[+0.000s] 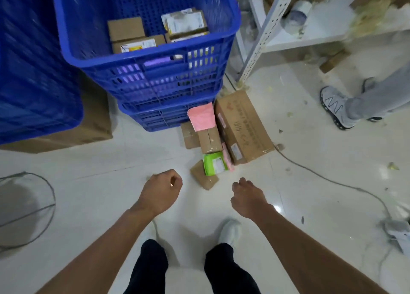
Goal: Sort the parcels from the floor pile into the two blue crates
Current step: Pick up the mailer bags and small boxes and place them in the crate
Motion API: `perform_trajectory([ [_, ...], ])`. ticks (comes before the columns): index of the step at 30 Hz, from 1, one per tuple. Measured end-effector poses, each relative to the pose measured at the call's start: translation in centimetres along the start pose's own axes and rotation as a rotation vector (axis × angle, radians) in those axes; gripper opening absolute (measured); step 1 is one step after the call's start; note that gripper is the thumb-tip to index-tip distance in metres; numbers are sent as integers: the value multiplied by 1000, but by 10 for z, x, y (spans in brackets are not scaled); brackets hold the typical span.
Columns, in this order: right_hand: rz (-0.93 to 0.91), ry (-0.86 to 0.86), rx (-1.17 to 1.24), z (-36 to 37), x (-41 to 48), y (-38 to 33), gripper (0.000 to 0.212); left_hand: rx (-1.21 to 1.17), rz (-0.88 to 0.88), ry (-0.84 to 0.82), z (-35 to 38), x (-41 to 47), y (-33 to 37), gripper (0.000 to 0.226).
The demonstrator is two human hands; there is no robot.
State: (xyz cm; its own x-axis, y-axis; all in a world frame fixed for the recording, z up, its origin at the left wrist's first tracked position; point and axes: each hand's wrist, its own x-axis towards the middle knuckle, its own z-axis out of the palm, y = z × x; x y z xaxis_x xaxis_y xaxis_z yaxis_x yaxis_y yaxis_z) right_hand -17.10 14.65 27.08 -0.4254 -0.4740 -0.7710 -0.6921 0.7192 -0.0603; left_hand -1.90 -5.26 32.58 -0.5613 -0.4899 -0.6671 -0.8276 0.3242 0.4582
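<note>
A blue crate (155,56) stands ahead on stacked crates, with several cardboard parcels (126,28) inside. A second blue crate (33,72) fills the left edge. The floor pile lies at the first crate's right foot: a pink bag (202,116), a small brown box (209,139), a green packet (215,163), a flat brown parcel (203,178) and a large carton (241,125). My left hand (160,190) and my right hand (248,196) hang over the floor just short of the pile, fingers loosely curled, holding nothing.
A white metal shelf (261,32) stands at the right with debris on it. Another person's shoe and leg (339,107) are at the right. A grey cable (321,176) crosses the floor to a power strip (397,234). A wire frame (33,205) lies left.
</note>
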Motion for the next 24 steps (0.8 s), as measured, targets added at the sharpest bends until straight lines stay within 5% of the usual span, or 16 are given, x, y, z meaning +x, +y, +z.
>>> perform_trajectory([
  [6,61,0,-52,98,127,10,39,49,30,48,87,119,-63,17],
  [15,149,391,7,167,292,26,57,115,47,45,188,261,-122,21],
  [24,302,363,-100,178,331,33,38,129,74,46,216,295,-134,21],
])
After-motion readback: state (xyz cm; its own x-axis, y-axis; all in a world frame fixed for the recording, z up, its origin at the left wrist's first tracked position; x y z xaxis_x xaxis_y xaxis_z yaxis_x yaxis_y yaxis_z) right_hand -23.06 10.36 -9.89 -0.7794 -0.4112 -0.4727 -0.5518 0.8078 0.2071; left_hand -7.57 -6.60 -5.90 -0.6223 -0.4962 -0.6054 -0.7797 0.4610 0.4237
